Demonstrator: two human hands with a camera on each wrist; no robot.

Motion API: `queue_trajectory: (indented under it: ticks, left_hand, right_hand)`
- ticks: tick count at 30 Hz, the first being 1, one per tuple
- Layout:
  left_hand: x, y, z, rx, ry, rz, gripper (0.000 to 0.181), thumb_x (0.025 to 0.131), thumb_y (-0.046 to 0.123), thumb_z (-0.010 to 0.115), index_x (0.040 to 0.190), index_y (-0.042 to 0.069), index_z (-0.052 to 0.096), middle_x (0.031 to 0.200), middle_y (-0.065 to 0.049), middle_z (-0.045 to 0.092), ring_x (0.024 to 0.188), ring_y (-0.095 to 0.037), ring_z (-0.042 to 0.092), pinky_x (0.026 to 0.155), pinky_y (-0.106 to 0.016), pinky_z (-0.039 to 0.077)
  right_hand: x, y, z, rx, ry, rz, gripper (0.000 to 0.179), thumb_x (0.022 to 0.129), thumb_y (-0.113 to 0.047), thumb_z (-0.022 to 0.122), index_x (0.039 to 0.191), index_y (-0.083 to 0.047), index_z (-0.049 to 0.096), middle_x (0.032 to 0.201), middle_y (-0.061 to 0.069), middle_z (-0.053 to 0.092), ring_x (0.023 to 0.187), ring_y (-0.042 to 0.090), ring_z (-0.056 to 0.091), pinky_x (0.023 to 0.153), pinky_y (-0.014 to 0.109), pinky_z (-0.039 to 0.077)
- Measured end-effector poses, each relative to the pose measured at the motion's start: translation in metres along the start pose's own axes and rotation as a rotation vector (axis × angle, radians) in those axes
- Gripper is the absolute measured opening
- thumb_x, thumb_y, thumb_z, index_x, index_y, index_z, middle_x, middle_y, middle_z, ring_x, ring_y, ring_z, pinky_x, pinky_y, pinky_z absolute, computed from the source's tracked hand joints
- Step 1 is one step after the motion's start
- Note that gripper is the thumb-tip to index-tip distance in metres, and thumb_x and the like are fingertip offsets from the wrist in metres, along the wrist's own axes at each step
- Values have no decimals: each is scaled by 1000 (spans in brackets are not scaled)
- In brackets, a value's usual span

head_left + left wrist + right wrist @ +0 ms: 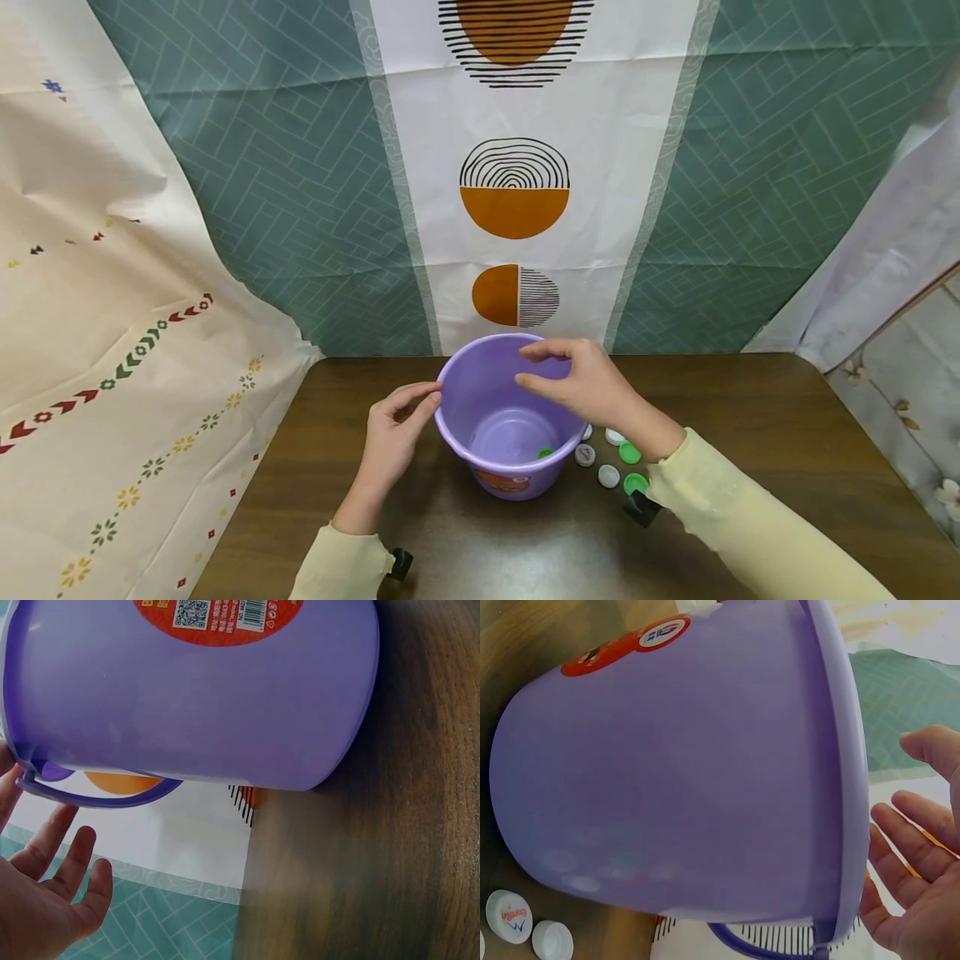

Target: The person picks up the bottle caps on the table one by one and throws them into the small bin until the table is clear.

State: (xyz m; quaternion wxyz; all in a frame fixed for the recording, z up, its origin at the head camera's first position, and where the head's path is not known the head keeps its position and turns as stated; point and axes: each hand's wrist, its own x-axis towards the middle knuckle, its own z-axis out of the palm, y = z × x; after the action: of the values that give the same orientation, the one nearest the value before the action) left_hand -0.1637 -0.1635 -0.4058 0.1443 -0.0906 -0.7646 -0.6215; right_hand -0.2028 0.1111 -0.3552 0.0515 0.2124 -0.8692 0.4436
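A purple plastic bucket [513, 463] stands upright on the table, with a green bottle cap [545, 453] on its inside bottom. At the bucket's left rim, my left hand [393, 433] pinches the edge between thumb and forefinger; the other fingers [73, 862] spread near the purple handle [112, 801]. My right hand [588, 383] hovers over the right side of the opening, thumb and fingers apart, holding nothing. Beside the bucket on the right lie several loose caps, among them a white cap [608, 476] and a green cap [635, 483].
The dark wooden table [720, 492] reaches back to a green and white patterned cloth [300, 167]. A cream cloth [135, 350] hangs along the left, and a pale curtain [862, 250] borders the right. An orange label [217, 615] is stuck to the bucket's outer wall.
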Motion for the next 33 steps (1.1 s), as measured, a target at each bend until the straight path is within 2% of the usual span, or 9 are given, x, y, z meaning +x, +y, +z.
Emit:
queue_trajectory:
  ticks: [4, 8, 11, 15, 19, 25, 27, 33]
  left_hand:
    - [1, 0, 0, -9, -3, 3, 24, 84, 12, 69, 106, 1, 69, 108, -15, 68, 100, -14, 62, 75, -18, 49]
    - [1, -1, 0, 0, -4, 0, 24, 84, 12, 69, 106, 1, 69, 108, -15, 68, 100, -14, 62, 75, -18, 49]
    - [2, -2, 0, 5, -3, 2, 24, 84, 14, 69, 106, 2, 70, 108, -14, 68, 100, -12, 62, 75, -19, 49]
    - [3, -3, 0, -3, 1, 10, 24, 84, 14, 70, 105, 2, 70, 107, -13, 68, 98, -10, 62, 75, -19, 49]
    - [2, -2, 0, -15, 8, 12, 24, 84, 12, 70, 105, 1, 70, 106, -14, 68, 97, -10, 62, 74, -19, 49]
    - [-1, -2, 1, -26, 18, 1, 24, 84, 10, 69, 106, 0, 69, 108, -16, 68, 97, -13, 62, 74, -18, 49]
    - [-1, -2, 1, -30, 16, 2, 24, 84, 10, 69, 106, 0, 69, 108, -16, 68, 98, -13, 62, 75, -18, 49]
    - [1, -1, 3, -27, 7, 3, 24, 84, 11, 69, 106, 0, 69, 107, -16, 68, 98, -13, 62, 75, -19, 50]
  right_hand:
    - [-1, 3, -7, 20, 24, -2, 34, 75, -47, 74, 105, -33, 68, 104, -14, 68, 104, 8, 59, 96, 40, 45]
    - [-3, 8, -16, 29, 48, 5, 36, 75, -48, 74, 106, -31, 68, 107, -13, 68, 104, 12, 60, 91, 39, 49]
    - [-6, 13, -27, 5, 57, 26, 39, 76, -50, 72, 109, -29, 67, 108, -11, 68, 105, 17, 61, 86, 38, 51]
    - [-13, 20, -42, -35, 83, 60, 41, 77, -50, 71, 111, -27, 66, 109, -8, 68, 107, 20, 59, 88, 39, 49]
    - [-20, 37, -55, -65, 125, 92, 41, 77, -51, 71, 111, -29, 65, 110, -10, 68, 108, 18, 58, 87, 39, 49]
    - [-40, 73, -70, -135, 175, 157, 40, 77, -54, 68, 110, -32, 65, 110, -11, 67, 107, 14, 57, 88, 38, 46]
    - [-49, 84, -76, -160, 196, 181, 40, 78, -54, 67, 110, -31, 65, 109, -10, 68, 106, 14, 57, 86, 36, 46]
    - [-74, 110, -91, -183, 234, 271, 41, 79, -54, 67, 110, -28, 65, 112, -5, 67, 108, 17, 58, 79, 16, 44]
